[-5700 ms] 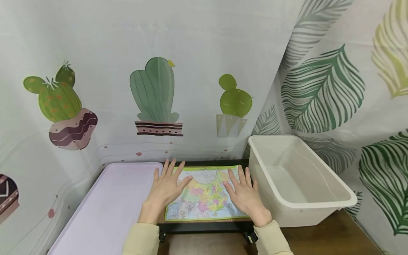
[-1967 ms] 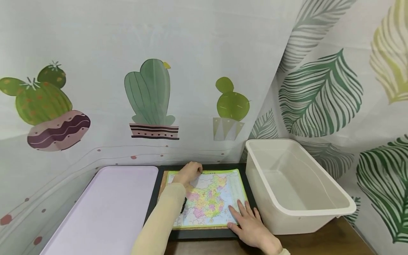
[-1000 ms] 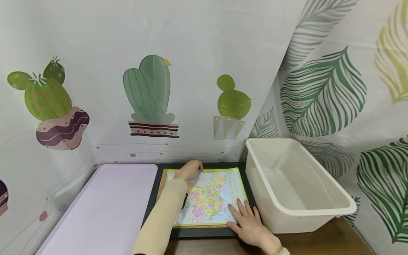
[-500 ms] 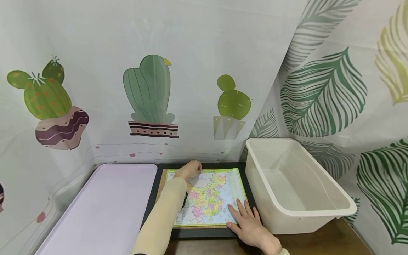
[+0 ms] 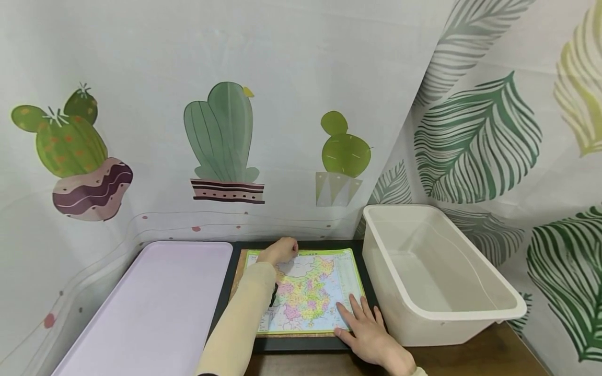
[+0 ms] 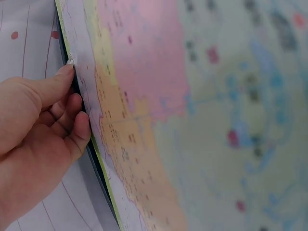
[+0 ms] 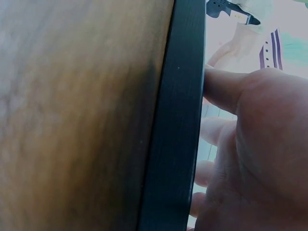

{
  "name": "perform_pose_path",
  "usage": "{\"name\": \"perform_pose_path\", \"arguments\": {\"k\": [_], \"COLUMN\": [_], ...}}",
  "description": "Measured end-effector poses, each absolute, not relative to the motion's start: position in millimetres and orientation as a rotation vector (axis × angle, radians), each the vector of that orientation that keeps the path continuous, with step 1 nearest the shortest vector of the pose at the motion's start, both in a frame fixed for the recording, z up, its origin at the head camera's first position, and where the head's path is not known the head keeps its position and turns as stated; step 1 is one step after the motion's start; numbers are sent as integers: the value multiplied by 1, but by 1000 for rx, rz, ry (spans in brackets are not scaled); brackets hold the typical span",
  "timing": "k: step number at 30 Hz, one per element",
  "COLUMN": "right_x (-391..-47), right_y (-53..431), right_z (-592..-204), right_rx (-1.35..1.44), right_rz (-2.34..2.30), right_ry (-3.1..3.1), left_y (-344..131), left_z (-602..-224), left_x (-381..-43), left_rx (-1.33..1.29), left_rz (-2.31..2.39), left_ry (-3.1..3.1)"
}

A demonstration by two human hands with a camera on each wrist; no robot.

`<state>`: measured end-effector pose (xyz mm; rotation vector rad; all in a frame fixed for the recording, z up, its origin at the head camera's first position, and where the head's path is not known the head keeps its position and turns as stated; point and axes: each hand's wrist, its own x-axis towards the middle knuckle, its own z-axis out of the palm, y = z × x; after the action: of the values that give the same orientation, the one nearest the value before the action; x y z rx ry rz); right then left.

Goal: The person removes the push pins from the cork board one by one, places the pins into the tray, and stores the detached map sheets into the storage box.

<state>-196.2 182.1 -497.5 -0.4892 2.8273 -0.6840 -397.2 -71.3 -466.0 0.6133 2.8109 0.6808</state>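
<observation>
1. Between tray and bin, on the desk [image 5: 451,360]: one printed map [image 5: 305,297], coloured, green-edged, which lay flat on a brown board with a dark frame [image 5: 301,343].
2. One left hand [image 5: 281,250], cream-sleeved, at the map's top edge; its grip was together, thumb and curled fingers pinching a small pale piece [image 6: 70,62], too small to identify.
3. One right hand [image 5: 371,337], over the map's near right corner and the frame; its grip was apart, fingers straight and spread.
4. One lilac tray [image 5: 150,313], left of the frame.
5. One deep white bin [image 5: 456,334], just right of the frame.
6. One white curtain [image 5: 287,62], behind, printed with potted cacti.
</observation>
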Motion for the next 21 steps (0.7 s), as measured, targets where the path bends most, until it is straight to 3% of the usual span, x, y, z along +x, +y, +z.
{"name": "perform_pose_path", "arguments": {"k": [21], "right_x": [-197], "right_y": [184], "right_z": [-497], "right_rx": [-508], "right_rz": [-678], "right_ry": [2814], "left_y": [-73], "left_z": [-468], "left_x": [-398], "left_rx": [602], "left_rz": [781], "left_ry": [2747]}}
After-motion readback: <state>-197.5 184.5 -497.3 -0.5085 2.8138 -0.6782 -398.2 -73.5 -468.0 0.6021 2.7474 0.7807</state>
